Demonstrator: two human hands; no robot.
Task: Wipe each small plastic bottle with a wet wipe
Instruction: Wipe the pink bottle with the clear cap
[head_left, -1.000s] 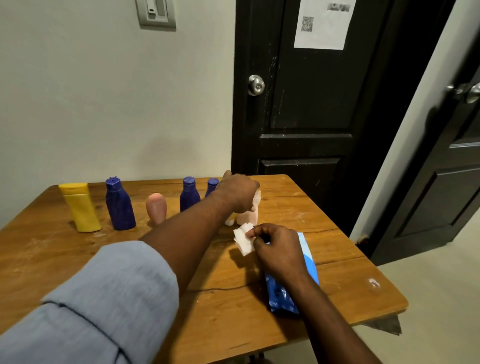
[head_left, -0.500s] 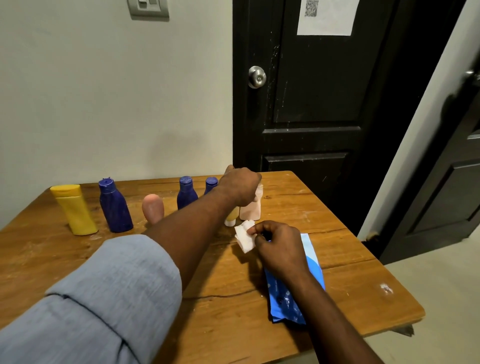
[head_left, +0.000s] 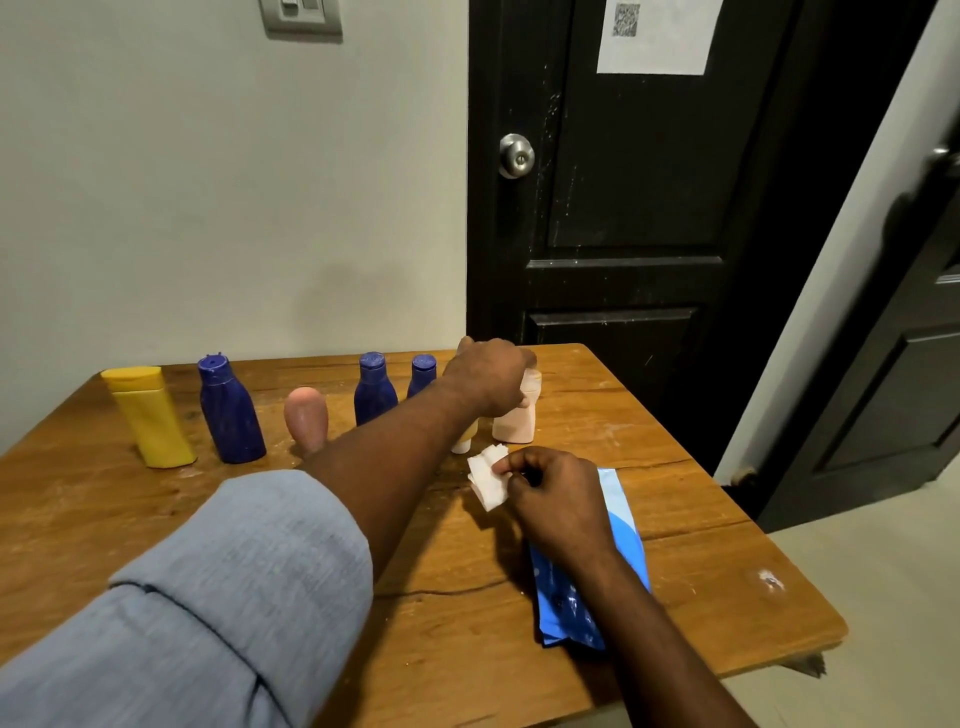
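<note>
No words or numbers are legible. A white sheet (head_left: 657, 47) on the dark door (head_left: 623, 208) carries a QR code (head_left: 626, 20).

Our left hand (head_left: 488, 376) edges the rightmost pink bottle (head_left: 514, 426) slightly right across the surface, gripping its top.

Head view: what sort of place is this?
Probably a room in a home: a worn wooden table against a plain wall, a black panelled door with a round knob, and a wall switch plate.
</note>
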